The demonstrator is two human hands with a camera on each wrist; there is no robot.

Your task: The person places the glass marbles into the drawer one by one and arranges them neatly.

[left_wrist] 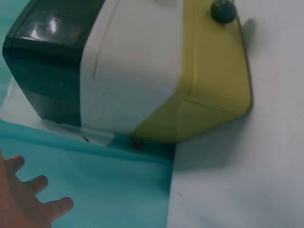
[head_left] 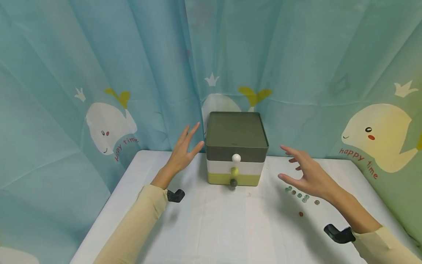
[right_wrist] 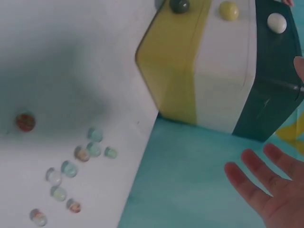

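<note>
On the left of my head view, above the white counter (head_left: 217,227), I see the person's bare left hand (head_left: 181,156), fingers spread apart. Just beside it, near the counter's back edge, stands a squarish three-tier drawer box (head_left: 239,130): dark olive-grey on top, white between, yellow-green below, with a round white knob (head_left: 236,157), a yellow-green knob (head_left: 234,171) and a dark grey knob (head_left: 233,182) down its front. Rightward, I have the bare right hand (head_left: 310,176) raised, fingers slightly bent, thumb held apart from them. Beneath it, small round glassy marbles (head_left: 299,195), greenish and reddish-brown, lie scattered on the counter; one reddish-brown marble (head_left: 301,214) sits nearer my camera.
</note>
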